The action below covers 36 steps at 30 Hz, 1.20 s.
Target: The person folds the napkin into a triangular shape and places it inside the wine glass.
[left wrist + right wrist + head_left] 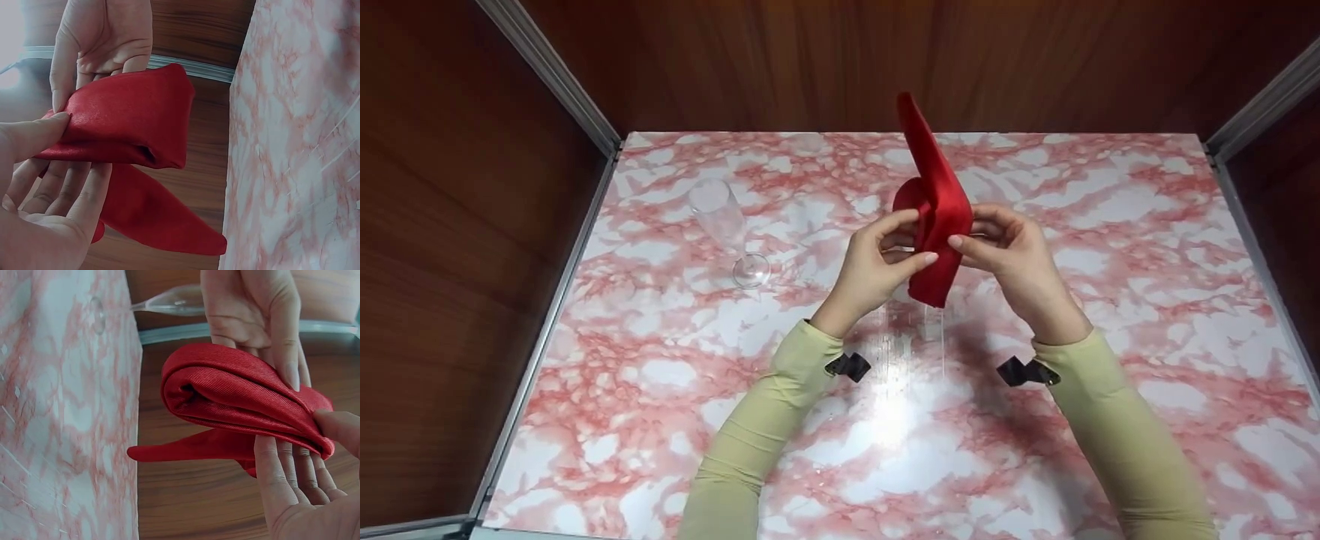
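A red satin-like cloth [952, 214], folded into a thick layered band, is held up in front of me by both hands. My left hand [870, 262] pinches its left side, thumb on the near face and fingers behind. On the other side my right hand [1020, 255] grips it the same way, thumb tip near the middle. One narrow end of the cloth sticks up and away. Rolled layers of the cloth [225, 391] show in the right wrist view, and a pointed tail of the cloth [169, 219] hangs out in the left wrist view.
A clear stemmed glass [720, 214] stands on the red-and-white marbled table [660, 420], left of my hands. Dark wood panels [847, 67] with metal edge strips close off the back and sides.
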Available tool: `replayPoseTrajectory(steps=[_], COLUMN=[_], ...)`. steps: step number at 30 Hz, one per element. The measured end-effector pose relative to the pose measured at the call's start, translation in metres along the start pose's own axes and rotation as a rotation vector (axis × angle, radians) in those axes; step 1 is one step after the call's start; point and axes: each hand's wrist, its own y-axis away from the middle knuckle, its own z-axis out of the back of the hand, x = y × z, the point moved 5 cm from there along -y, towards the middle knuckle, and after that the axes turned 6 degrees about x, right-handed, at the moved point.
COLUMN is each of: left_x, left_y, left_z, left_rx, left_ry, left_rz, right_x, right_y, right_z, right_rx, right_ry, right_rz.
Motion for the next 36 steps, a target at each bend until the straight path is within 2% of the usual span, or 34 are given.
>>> replayPoseTrajectory(steps=[6, 17, 28, 36], left_x=[-0.0001, 0.0054, 0.0068, 0.0093], left_y=[-0.0001, -0.0008, 0.0016, 0.0036], left_z=[-0.0014, -0.0056, -0.0038, -0.0009], left_rx=[0.024, 0.065, 0.043, 0.052], left_ry=[-0.006, -0.020, -0.039, 0.008], left_rz=[-0.003, 0.035, 0.026, 0.041], right_x=[-0.0023, -0.0052, -0.0065, -0.0039], right_y=[-0.0001, -0.0009, -0.0001, 0.0004], right_z=[0.0014, 0.0034, 0.0043, 0.0076], right_rx=[-0.006, -0.016, -0.060, -0.074], right_ry=[-0.005, -0.051, -0.053, -0.058], right_rz=[0.002, -0.017, -0.015, -0.012])
